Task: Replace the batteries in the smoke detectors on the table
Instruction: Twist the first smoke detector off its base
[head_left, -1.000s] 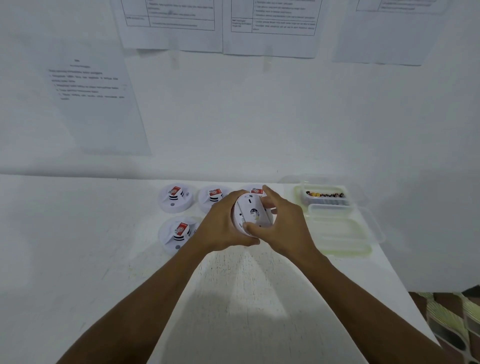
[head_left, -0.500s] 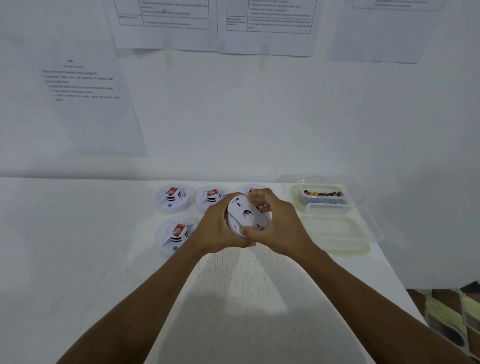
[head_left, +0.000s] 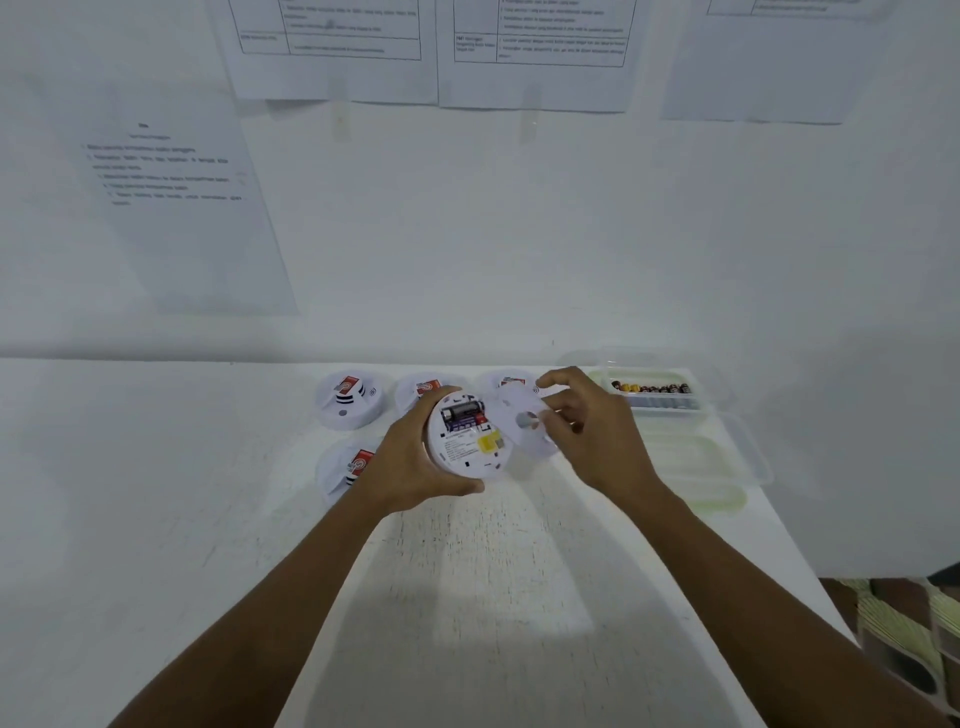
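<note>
left hand (head_left: 415, 467): detector (head_left: 465, 434) | right hand (head_left: 597, 436): cover (head_left: 524, 423)

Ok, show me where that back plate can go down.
Bare table lies near you, between the forearms, and far left of the detectors. The back row is crowded, and the battery tray with its lid fills the right edge.

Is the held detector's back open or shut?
Open: the right hand holds the cover off the detector, exposing a battery.
</note>
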